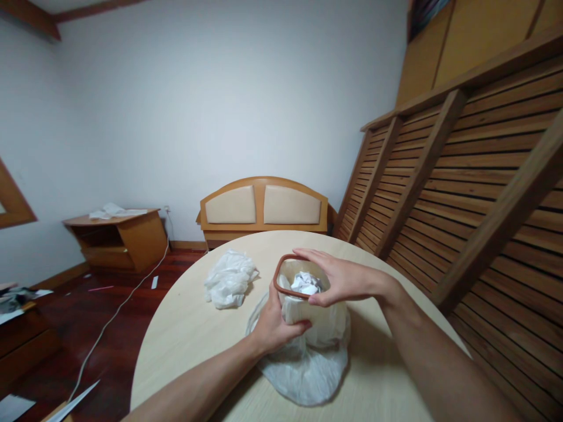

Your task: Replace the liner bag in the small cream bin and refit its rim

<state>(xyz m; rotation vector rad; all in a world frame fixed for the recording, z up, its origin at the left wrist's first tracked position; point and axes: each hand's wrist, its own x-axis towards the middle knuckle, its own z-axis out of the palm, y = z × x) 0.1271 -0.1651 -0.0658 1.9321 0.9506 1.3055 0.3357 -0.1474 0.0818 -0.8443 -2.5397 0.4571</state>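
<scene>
A small pale trash bin (290,308) stands on the round table, with a brown rim (277,275) around its mouth. Crumpled white paper (307,283) lies inside. A thin translucent plastic bag (308,369) surrounds the lower part of the bin and spreads over the tabletop towards me. My left hand (277,322) is closed around the bin's left side, thumb across the front. From the right, my right hand (336,275) grips the brown rim, fingers at the far edge and thumb at the near edge. Left of the bin sits a crumpled white plastic bag (229,279), touched by neither hand.
The round pale wooden table (176,340) carries these things. Beyond it stands a headboard (264,205) against the wall. Wooden slatted panels (484,176) lean at the right. A low cabinet (127,240) and a white cable (118,310) are at the left.
</scene>
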